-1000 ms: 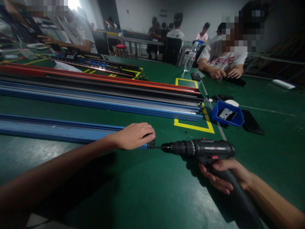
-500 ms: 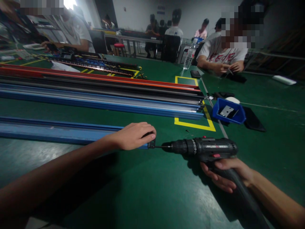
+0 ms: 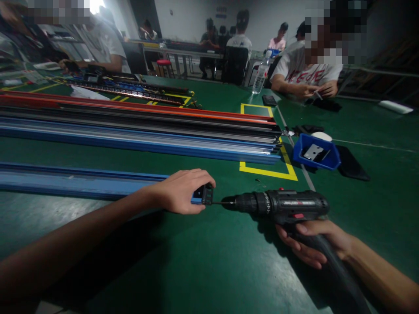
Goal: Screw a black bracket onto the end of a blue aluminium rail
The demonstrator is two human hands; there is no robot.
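A long blue rail lies on the green table, with a black end piece at its right end. My left hand is closed over that end, fingers round the rail and thumb on its near side. My right hand grips the handle of a black cordless drill. The drill lies level and points left. Its long thin bit reaches the black end piece; whether the tip sits in a screw is too small to tell.
Behind lies a bundle of blue, black and orange rails. To the right are a blue bin with metal plates and a black flat object. A bottle stands farther back. People sit across the table.
My left thumb and fingers have shifted on the rail end, the thumb now lower, so more of the black end piece shows. The drill has barely moved.
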